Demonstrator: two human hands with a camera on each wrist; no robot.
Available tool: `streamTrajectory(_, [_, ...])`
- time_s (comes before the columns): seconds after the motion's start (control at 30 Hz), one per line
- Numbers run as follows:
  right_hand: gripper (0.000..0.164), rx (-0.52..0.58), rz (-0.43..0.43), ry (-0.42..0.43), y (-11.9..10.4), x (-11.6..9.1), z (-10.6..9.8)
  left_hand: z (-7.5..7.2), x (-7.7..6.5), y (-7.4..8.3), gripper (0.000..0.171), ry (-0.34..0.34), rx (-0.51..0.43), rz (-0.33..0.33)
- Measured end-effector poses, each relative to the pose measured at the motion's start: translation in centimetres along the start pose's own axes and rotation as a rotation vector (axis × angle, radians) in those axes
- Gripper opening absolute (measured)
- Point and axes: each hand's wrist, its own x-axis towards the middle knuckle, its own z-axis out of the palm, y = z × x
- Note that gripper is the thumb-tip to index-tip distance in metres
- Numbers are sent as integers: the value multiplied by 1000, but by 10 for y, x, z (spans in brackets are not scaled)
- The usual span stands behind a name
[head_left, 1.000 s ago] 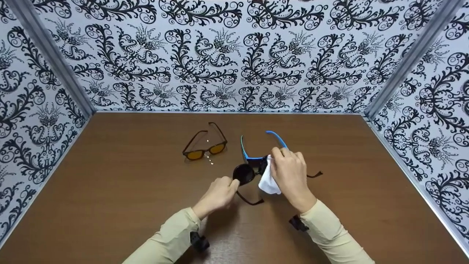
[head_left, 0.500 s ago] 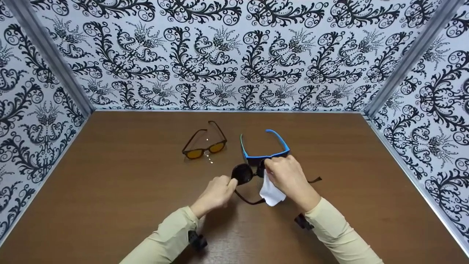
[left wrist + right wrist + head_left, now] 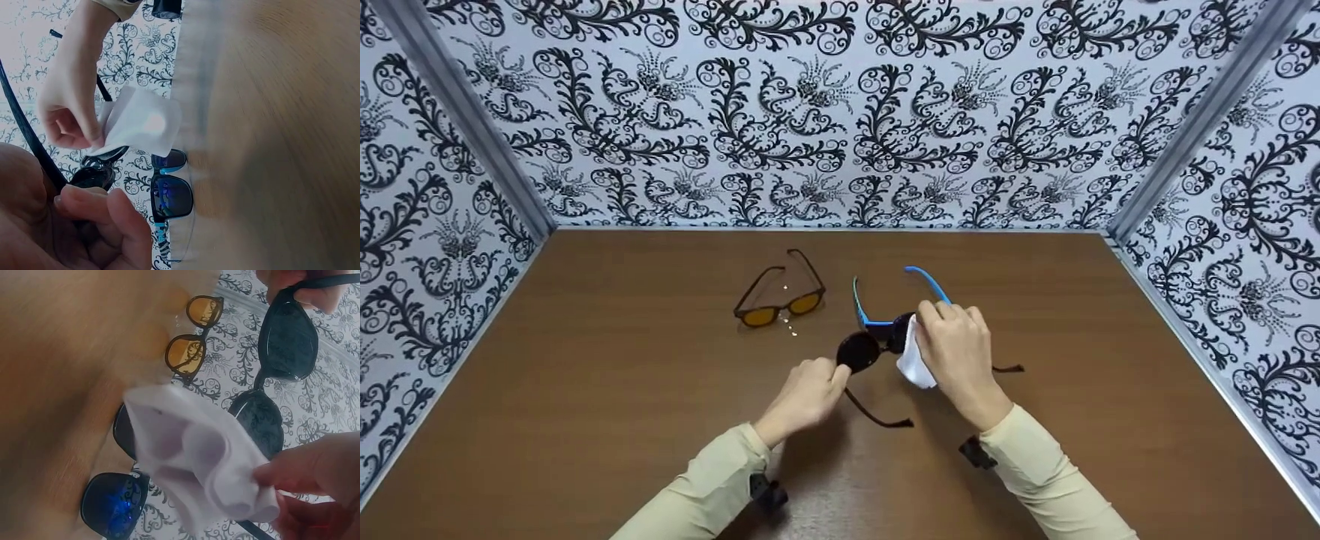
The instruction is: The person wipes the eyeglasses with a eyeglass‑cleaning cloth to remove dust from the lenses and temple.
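Note:
Black sunglasses [image 3: 858,352] with dark round lenses are held up off the table, temples pointing back toward the person. My left hand [image 3: 804,397] pinches them at the left end of the frame, by the hinge. With my right hand [image 3: 956,356] I pinch a white cloth [image 3: 915,365] against the right lens, which is partly hidden behind cloth and fingers. In the right wrist view the cloth [image 3: 197,455] hangs in folds from thumb and fingers, in front of part of the sunglasses [image 3: 288,343]. Just behind lie blue-framed sunglasses [image 3: 877,328], partly covered by the right hand.
Glasses with amber lenses [image 3: 780,311] lie on the brown table [image 3: 622,360], left of the blue-framed pair, temples unfolded. Small bright specks show on the wood near them. Patterned walls [image 3: 825,112] stand behind and at both sides.
The right hand and cloth moved down toward the person across the right lens, then back up. The sunglasses tilted slightly, their temple tip shifting right and down. The left hand keeps its grip.

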Motion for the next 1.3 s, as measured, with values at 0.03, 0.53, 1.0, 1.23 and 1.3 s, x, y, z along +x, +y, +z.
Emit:
streamTrajectory(0.03, [20, 25, -4, 8, 0, 1, 0, 0, 1, 1, 40, 3, -3, 1])
streamTrajectory(0.53, [23, 96, -23, -104, 1, -1, -2, -1, 7, -3, 36, 44, 1, 49])
streamTrajectory(1.0, [14, 157, -11, 120, 0, 3, 5, 2, 6, -1, 33, 15, 2, -7])
streamTrajectory(1.23, [20, 264, -134, 80, 0, 1, 6, 2, 6, -1, 30, 28, 3, -23])
streamTrajectory(1.3, [20, 263, -147, 55, 1, 1, 6, 2, 5, -1, 30, 30, 6, -17])
